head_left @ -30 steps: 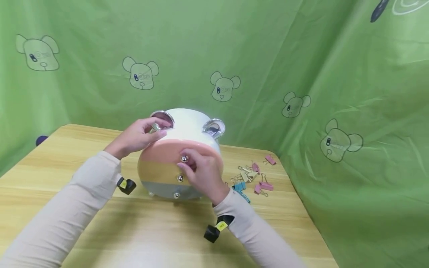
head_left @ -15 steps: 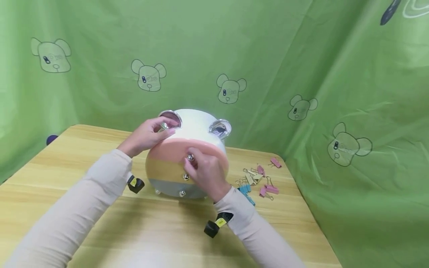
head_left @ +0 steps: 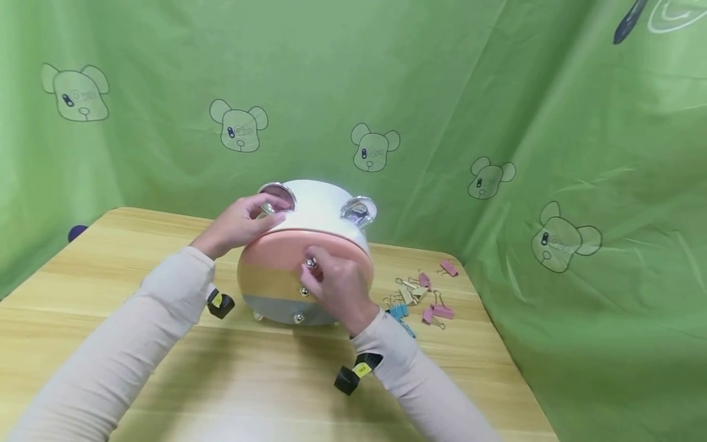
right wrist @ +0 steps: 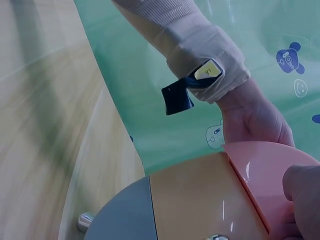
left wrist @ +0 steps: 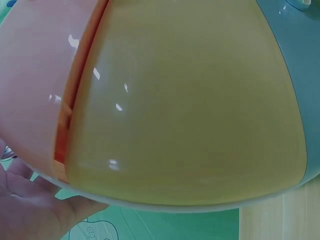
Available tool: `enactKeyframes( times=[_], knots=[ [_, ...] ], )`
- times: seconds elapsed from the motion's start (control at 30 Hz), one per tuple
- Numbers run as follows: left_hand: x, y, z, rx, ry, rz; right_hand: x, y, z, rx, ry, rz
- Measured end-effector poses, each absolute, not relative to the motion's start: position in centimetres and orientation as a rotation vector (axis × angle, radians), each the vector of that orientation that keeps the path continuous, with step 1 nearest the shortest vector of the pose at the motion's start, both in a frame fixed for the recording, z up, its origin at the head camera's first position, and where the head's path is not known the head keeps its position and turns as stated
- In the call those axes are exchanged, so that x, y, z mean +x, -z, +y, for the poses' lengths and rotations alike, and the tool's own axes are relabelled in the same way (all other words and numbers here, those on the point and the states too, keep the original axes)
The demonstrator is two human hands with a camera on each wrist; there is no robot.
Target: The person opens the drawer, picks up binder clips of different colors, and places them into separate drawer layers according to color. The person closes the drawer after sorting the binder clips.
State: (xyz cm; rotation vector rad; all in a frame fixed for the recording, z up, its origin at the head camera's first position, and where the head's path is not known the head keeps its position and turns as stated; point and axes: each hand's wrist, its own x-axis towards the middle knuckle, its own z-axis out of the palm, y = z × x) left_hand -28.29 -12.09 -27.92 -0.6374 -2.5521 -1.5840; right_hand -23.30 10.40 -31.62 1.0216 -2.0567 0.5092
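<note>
Standing near the far edge of the table [head_left: 248, 380], the striped drawer box [head_left: 282, 283] shows its top drawer [head_left: 278, 248] slightly out; right hand [head_left: 341, 285] pinches the knob [head_left: 311, 263], left hand [head_left: 242, 222] rests loosely spread on top.

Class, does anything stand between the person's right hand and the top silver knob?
Nothing visible does: the right hand pinches the top silver knob, and the binder clips lie right of the striped box.

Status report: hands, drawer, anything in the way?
Right hand pinching silver knob on pink drawer, slightly ajar. Left hand touching drawer cabinet. Binder clips off right, seemingly not blocking.
</note>
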Motion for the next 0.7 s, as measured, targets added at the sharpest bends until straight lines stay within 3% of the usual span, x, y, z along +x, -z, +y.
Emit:
enactKeyframes(
  times=[0.7],
  knots=[
    [-28.1,28.1,-13.1,-0.804,1.551,-2.648,-20.7,31.4,10.7,1.038,-0.479,-2.061]
  ],
)
